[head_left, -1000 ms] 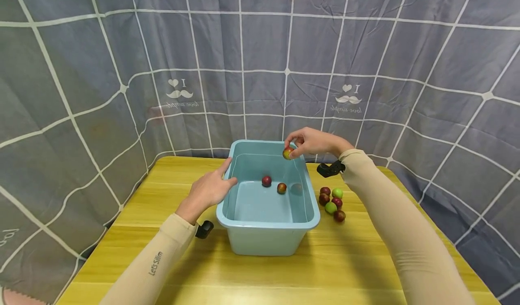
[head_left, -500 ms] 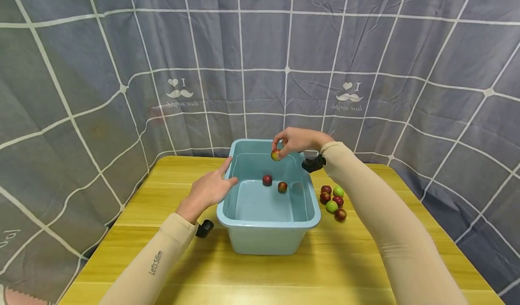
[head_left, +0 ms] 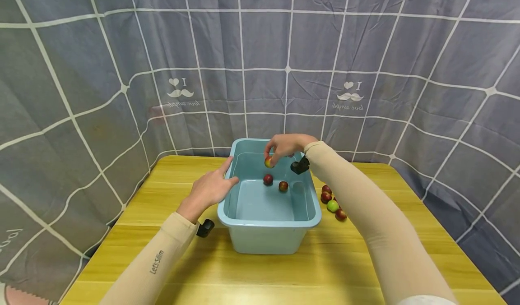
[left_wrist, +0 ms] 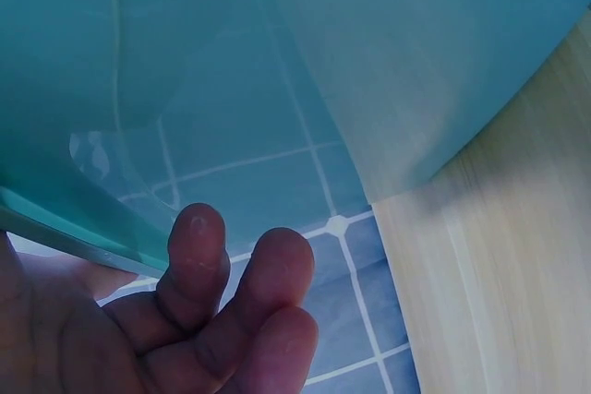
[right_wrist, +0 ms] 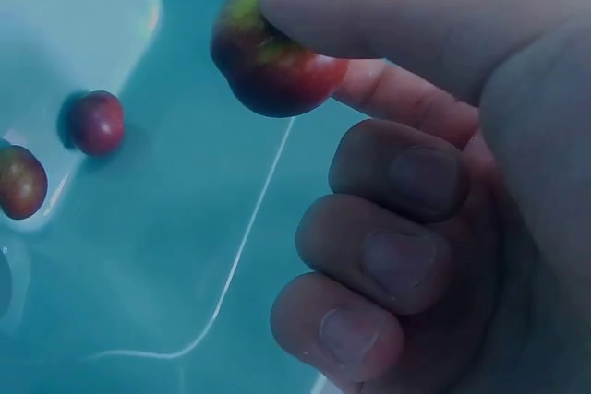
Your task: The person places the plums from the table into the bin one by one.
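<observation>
Tabletop (head_left: pixel 195 269), yellow and wood-grained, carries a smooth blue plastic basin (head_left: pixel 264 242). Against its left rim rests the left hand (head_left: pixel 209 190), thumb and index apart; over its far part, the right hand (head_left: pixel 285 145) pinches a glossy, roundish red-green fruit (head_left: pixel 268 162) between its fingers, above two loose fruits (head_left: pixel 268 179) inside.

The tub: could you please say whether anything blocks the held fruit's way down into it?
Nothing visible: the right hand pinches the fruit over the open tub, and two other fruits inside lie apart from it.
</observation>
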The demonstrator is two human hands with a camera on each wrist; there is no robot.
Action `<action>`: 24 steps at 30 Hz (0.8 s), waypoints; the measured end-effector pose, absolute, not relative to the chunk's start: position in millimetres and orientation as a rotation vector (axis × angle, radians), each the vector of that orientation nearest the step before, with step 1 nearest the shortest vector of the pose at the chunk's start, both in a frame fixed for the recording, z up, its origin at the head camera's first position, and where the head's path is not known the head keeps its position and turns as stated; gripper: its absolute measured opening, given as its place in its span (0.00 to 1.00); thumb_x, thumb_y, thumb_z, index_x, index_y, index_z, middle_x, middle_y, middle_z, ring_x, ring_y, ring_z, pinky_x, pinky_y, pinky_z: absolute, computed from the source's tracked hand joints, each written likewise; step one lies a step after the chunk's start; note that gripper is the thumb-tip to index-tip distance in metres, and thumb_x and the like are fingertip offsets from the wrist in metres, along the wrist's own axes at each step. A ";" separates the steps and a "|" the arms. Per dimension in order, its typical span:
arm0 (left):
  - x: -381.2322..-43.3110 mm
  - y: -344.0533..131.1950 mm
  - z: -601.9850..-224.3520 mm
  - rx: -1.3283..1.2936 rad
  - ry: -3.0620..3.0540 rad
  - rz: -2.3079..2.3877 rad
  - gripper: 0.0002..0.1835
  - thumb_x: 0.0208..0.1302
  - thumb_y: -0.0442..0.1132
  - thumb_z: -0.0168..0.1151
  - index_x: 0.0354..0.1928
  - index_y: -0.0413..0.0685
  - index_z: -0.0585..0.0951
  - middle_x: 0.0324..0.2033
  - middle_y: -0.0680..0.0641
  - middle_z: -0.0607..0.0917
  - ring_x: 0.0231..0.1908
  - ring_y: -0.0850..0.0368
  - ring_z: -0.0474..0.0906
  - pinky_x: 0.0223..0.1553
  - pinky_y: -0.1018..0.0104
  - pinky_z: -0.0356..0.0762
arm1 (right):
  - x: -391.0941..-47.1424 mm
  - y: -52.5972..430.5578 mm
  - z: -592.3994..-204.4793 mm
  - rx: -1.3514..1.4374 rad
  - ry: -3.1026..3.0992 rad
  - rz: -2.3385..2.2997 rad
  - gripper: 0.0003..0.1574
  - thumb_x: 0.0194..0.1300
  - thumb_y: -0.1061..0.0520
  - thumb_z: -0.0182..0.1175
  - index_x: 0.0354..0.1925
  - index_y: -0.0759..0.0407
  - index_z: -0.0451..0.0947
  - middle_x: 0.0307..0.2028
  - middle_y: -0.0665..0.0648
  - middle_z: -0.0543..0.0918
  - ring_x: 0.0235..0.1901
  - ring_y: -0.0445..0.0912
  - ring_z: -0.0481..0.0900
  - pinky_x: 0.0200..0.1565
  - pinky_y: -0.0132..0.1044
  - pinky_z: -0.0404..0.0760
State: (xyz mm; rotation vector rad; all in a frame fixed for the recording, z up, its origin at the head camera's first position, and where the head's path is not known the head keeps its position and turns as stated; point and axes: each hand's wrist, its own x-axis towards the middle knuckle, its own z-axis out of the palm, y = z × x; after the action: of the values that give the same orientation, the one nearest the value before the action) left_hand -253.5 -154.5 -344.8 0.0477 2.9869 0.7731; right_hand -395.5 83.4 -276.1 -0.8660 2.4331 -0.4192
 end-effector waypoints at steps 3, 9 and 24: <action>-253.1 -154.0 -344.7 0.046 2.987 0.776 0.41 0.69 0.62 0.46 0.81 0.71 0.45 0.63 0.40 0.79 0.40 0.47 0.81 0.26 0.58 0.72 | -396.9 80.0 -278.8 -0.848 2.427 -0.388 0.12 0.63 0.53 0.68 0.46 0.48 0.83 0.35 0.52 0.74 0.19 0.41 0.56 0.23 0.33 0.60; -252.5 -152.8 -343.9 0.044 2.988 0.777 0.41 0.69 0.62 0.45 0.81 0.71 0.45 0.63 0.41 0.79 0.41 0.47 0.81 0.26 0.58 0.71 | -399.7 76.2 -283.3 -0.829 2.409 -0.355 0.13 0.63 0.53 0.69 0.47 0.49 0.83 0.36 0.51 0.77 0.16 0.40 0.57 0.22 0.33 0.60; -251.3 -153.4 -342.5 0.042 2.983 0.779 0.41 0.69 0.62 0.46 0.81 0.70 0.45 0.65 0.40 0.77 0.43 0.46 0.81 0.27 0.58 0.72 | -401.3 72.2 -289.1 -0.778 2.427 -0.327 0.20 0.65 0.51 0.68 0.56 0.48 0.82 0.29 0.49 0.76 0.14 0.39 0.56 0.21 0.33 0.62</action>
State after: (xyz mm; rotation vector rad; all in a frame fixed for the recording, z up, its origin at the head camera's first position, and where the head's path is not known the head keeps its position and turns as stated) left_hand -251.3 -153.4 -342.5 0.0421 2.9829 0.7791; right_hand -401.3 72.2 -289.1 -0.7784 2.4269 -0.3273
